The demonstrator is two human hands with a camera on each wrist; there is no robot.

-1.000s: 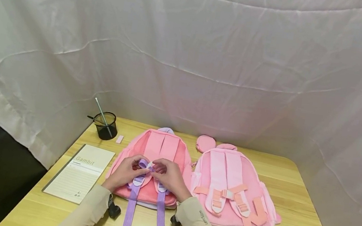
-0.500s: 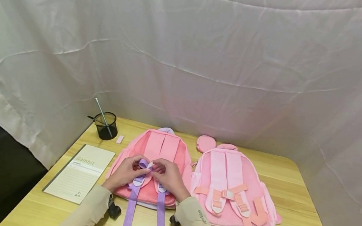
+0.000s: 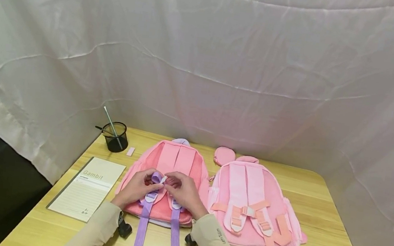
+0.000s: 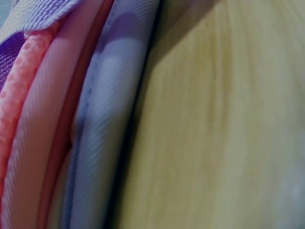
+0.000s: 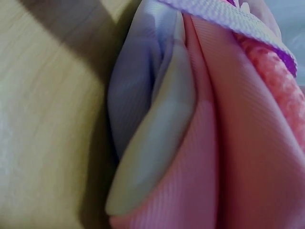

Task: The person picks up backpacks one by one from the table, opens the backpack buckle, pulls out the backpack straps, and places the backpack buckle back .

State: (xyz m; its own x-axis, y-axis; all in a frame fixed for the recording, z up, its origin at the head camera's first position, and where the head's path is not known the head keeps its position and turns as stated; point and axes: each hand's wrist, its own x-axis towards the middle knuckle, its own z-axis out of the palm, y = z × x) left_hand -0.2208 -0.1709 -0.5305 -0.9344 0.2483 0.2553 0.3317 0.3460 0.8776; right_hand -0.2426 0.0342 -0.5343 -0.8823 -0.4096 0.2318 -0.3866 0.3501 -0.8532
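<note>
In the head view, a coral-pink backpack [image 3: 195, 164] lies with its shoulder straps up. Over its lower middle, my left hand [image 3: 136, 188] and right hand [image 3: 187, 194] meet. Their fingertips pinch a small white buckle [image 3: 163, 179] from either side. A looped purple strap [image 3: 156, 177] runs from the buckle into the left fingers. Fingers partly cover the buckle, so I cannot tell whether its halves are joined. Below the hands, two long purple straps [image 3: 142, 227] hang toward the front. Both wrist views show only the bag's lower edge, with lavender fabric [image 4: 112, 95] and pink fabric [image 5: 248, 109].
A light-pink backpack [image 3: 277, 190] with orange straps lies close on the right, a round pink pouch [image 3: 224, 156] behind it. To the left are a notebook [image 3: 89, 187], a pink eraser [image 3: 130, 151] and a black mesh pen cup [image 3: 115, 141]. Grey curtains [image 3: 205, 58] surround the wooden table.
The white buckle has tilted slightly between the fingertips, and a little more of it shows. Both hands otherwise stay in the same place; the bags have not moved.
</note>
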